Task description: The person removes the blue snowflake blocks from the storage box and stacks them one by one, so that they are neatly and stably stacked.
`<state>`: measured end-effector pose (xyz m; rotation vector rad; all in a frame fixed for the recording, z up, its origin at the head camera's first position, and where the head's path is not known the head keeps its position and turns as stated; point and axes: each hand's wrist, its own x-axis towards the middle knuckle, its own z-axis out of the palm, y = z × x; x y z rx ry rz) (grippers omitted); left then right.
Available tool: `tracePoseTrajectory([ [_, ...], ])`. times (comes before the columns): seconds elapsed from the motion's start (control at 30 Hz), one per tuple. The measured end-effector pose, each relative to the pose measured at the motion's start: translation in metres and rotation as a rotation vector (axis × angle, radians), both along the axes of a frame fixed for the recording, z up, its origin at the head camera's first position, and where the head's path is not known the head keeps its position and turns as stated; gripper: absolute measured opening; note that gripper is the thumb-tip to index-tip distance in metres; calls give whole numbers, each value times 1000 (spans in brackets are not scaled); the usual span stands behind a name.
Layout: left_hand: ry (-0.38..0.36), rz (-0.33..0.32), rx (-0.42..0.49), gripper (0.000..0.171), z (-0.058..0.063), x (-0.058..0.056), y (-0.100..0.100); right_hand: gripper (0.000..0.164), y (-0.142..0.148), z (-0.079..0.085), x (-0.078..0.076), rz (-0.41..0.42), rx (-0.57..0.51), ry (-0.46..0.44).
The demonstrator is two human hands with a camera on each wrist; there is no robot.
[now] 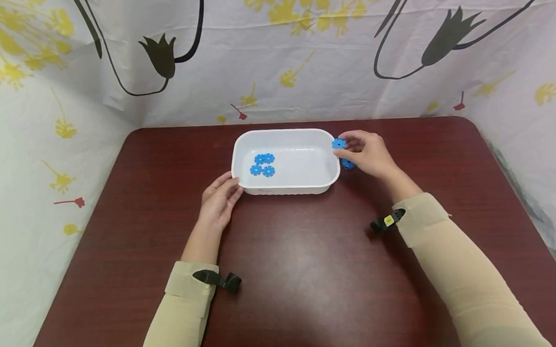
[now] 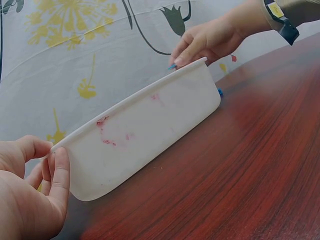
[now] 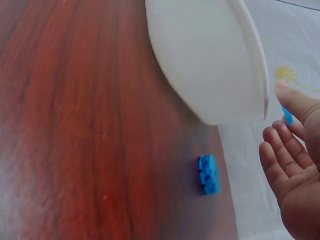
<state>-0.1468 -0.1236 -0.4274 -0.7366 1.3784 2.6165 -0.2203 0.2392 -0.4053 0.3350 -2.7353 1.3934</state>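
Observation:
A white plastic tray sits toward the back of the table. At its front left corner my left hand holds the rim between thumb and fingers; the left wrist view shows this grip from the side. Beside the tray's right end, my right hand pinches a blue notched snowflake disc between thumb and fingertips, at rim height. A small stack of blue discs stands on the table by that end, partly hidden by the hand in the head view. Several blue discs lie inside the tray at the left.
The dark red-brown table ends just behind the tray, against a hanging white patterned sheet. Similar cloth flanks both sides. Faint pink stains mark the tray's outer front wall. Straps hang from both sleeves.

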Motion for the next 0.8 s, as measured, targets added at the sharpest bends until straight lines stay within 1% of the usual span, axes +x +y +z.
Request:
tracePoseTrajectory([
  [0.17, 0, 1, 5, 27, 0, 0, 0, 43, 7, -5, 2, -15, 19, -28],
  [0.53, -2, 3, 23, 28, 0, 0, -1, 43, 20, -17, 3, -24, 74, -26],
  [0.7, -3, 1, 17, 28, 0, 0, -1, 42, 26, -23, 2, -12, 101, -34],
  [0.8, -2, 1, 21, 28, -1, 0, -1, 42, 29, -27, 2, 2, 129, -17],
])
